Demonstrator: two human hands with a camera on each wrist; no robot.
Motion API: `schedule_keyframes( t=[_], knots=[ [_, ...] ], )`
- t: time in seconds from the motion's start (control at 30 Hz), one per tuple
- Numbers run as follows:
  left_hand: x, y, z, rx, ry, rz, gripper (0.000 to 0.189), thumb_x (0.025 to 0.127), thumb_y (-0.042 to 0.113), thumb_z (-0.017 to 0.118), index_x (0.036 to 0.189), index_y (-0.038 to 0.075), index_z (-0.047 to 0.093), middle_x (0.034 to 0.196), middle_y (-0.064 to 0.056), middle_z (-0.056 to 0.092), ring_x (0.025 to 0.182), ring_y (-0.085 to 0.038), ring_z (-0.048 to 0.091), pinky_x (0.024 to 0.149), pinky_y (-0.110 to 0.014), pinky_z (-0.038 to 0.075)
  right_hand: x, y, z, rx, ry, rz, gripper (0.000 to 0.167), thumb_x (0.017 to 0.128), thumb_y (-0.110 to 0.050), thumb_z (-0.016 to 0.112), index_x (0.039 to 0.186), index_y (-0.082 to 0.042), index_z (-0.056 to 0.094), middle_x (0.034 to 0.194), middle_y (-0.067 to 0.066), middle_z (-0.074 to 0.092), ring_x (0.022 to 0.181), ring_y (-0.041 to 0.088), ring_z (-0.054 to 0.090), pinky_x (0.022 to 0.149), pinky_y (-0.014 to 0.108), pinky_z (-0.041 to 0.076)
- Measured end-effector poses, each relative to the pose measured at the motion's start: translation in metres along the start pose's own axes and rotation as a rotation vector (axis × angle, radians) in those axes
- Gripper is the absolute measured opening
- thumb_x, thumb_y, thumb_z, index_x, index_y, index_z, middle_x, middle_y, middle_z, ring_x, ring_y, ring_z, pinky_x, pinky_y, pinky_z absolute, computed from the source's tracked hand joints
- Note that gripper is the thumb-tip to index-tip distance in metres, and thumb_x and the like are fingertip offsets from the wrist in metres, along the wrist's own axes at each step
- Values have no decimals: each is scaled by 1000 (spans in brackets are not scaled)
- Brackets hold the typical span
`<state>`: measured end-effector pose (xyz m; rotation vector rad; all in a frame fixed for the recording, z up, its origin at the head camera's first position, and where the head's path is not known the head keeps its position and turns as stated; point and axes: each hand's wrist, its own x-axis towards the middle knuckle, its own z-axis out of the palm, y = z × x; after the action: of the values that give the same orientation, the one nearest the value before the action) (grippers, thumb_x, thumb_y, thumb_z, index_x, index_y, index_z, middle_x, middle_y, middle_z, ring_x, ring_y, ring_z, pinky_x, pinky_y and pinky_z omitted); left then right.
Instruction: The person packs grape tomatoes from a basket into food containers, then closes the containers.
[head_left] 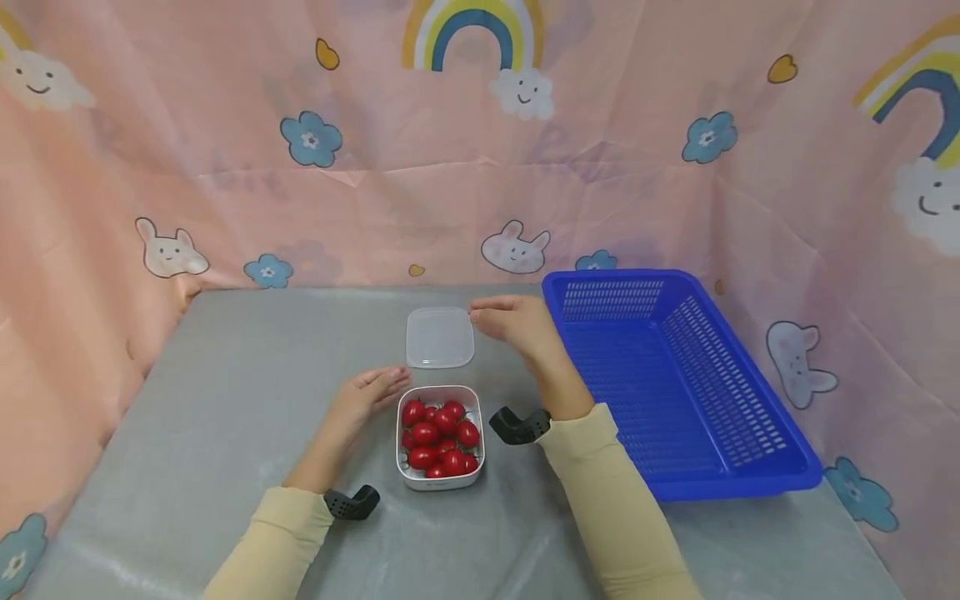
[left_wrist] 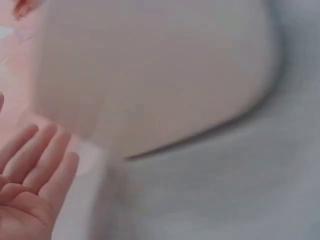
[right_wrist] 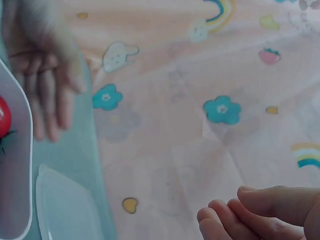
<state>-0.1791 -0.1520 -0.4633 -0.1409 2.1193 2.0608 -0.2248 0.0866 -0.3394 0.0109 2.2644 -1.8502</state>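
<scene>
A white square container (head_left: 441,483) of red cherry tomatoes (head_left: 424,433) stands on the table in front of the person. Just behind it lies a translucent lid (head_left: 440,337), flat on the surface. The left hand (head_left: 367,390) hovers at the container's back left corner, fingers extended, holding nothing. Above and to the right of the lid is the right hand (head_left: 517,325), its fingers fairly straight and nothing in them. In the right wrist view, one tomato (right_wrist: 4,117) shows inside the container, and the right thumb and fingers (right_wrist: 270,227) stand apart. The container's side fills much of the left wrist view, blurred.
A large blue plastic basket (head_left: 682,383) sits on the right side of the grey table (head_left: 247,375), close to the right forearm. Behind and beside the table hangs a pink curtain (head_left: 420,192) with printed rainbows, flowers and rabbits. Black wrist devices (head_left: 519,425) are worn on both arms.
</scene>
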Motion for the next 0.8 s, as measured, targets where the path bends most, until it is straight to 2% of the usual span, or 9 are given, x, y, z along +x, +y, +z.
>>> schedule_keyframes(
  t=[0.1,0.17,0.3,0.47,0.53,0.67,0.7,0.77,0.8],
  knots=[
    [10,20,-10,28,-30,12,53,103,31,53,141,-6,49,142,-23,55,130,-28,58,110,-38,45,18,0,2,10,-9,48,36,92,-10,65,126,4,65,129,21,66,121,30,64,105,37,50],
    [17,33,-16,51,-51,18,57,103,33,52,145,-6,44,144,-23,52,134,-32,54,111,-39,43,29,1,2,16,-26,82,38,93,-7,64,129,6,62,132,23,64,123,31,63,104,36,50],
    [31,52,-25,56,-120,-7,60,104,31,50,149,-7,36,151,-25,44,139,-34,46,114,-39,41,48,9,0,46,-47,164,39,95,-3,61,132,7,59,134,23,62,125,32,60,102,35,51],
    [51,70,-35,67,-193,-43,61,106,27,45,151,-9,27,157,-27,34,144,-35,39,117,-42,36,65,21,-4,-27,-81,228,39,95,-4,62,133,5,59,136,20,61,123,30,62,102,35,51],
    [58,73,-38,74,-200,-54,62,106,26,45,152,-9,25,158,-27,32,145,-36,38,118,-42,35,62,16,-4,-60,-90,254,40,96,-3,60,135,7,57,138,23,59,123,29,63,104,35,50],
    [71,72,-34,90,-161,-92,57,104,23,49,149,-8,35,155,-24,38,142,-35,42,118,-42,36,74,26,-2,-72,-49,310,38,96,-2,60,132,10,58,135,25,61,100,22,72,101,35,51],
    [73,71,-32,99,-156,-101,56,104,23,50,148,-7,37,155,-24,40,142,-35,43,118,-42,36,77,32,-1,-62,-39,319,36,95,-2,61,129,10,60,130,26,64,97,22,73,99,35,53],
    [78,68,-28,130,-146,-125,53,103,23,52,146,-6,41,153,-23,43,140,-35,46,119,-42,35,97,52,0,0,-16,335,28,91,0,66,117,10,66,115,23,72,83,18,74,87,33,59],
    [80,68,-27,151,-147,-136,54,103,24,52,146,-5,41,153,-23,43,140,-35,46,119,-43,34,116,72,0,29,-12,338,21,89,1,67,109,9,70,104,22,74,77,19,74,80,32,61]
  ],
)
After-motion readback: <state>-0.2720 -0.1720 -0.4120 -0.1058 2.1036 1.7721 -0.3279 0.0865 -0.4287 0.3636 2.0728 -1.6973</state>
